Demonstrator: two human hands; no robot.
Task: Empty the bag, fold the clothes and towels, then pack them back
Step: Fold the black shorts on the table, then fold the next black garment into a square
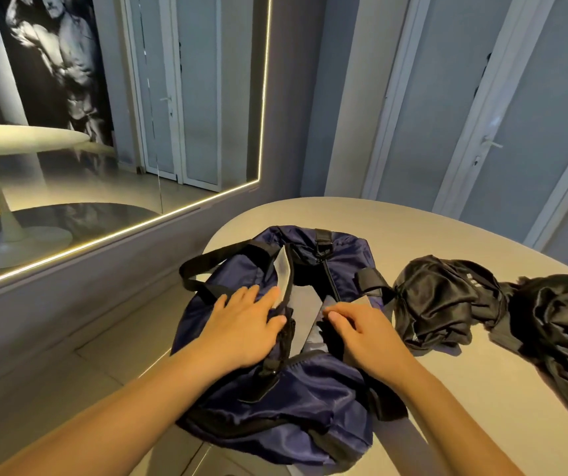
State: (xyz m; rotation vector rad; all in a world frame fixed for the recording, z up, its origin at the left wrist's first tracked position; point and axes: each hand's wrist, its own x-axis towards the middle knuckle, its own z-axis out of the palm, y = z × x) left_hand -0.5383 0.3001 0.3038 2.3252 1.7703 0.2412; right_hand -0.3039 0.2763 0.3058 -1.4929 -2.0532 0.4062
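Observation:
A navy duffel bag (310,393) with black straps lies on the left end of the white table (413,221), its zipper mouth spread and a grey lining showing inside. My left hand (244,331) lies flat on the bag's left flap, fingers fairly straight, thumb at the opening's edge. My right hand (361,331) has its fingers curled over the right edge of the opening and grips that edge. To the right of the bag lie two crumpled black garments, one (444,300) close to the bag and another (561,324) at the right edge.
The table's left rim overhangs a tiled floor (97,369). A big wall mirror (110,108) with a lit frame stands at the left. Pale doors (481,115) line the wall behind the table.

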